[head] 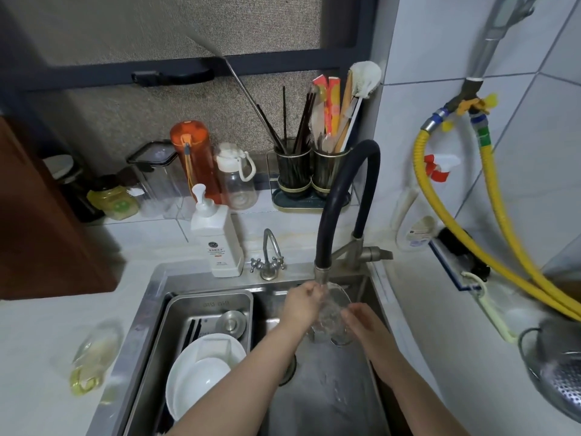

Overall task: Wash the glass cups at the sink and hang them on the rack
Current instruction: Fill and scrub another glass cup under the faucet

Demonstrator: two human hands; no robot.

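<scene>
A clear glass cup (334, 306) is held tilted under the spout of the black-hosed faucet (322, 272), over the steel sink (330, 401). My left hand (301, 305) grips the cup's left side near its rim, fingers curled by the spout. My right hand (361, 319) holds the cup's right side. More glass, one or two other cups (336, 336), shows just below the hands. Water blurs the glass, so its edges are hard to see. No rack for hanging cups is in sight.
A steel tray (176, 313) in the sink's left part holds white plates and bowls (201, 379). A soap pump bottle (217, 237) and a small tap (268, 256) stand behind the sink. A metal colander (553, 376) sits at right, yellow hoses (490, 247) above it.
</scene>
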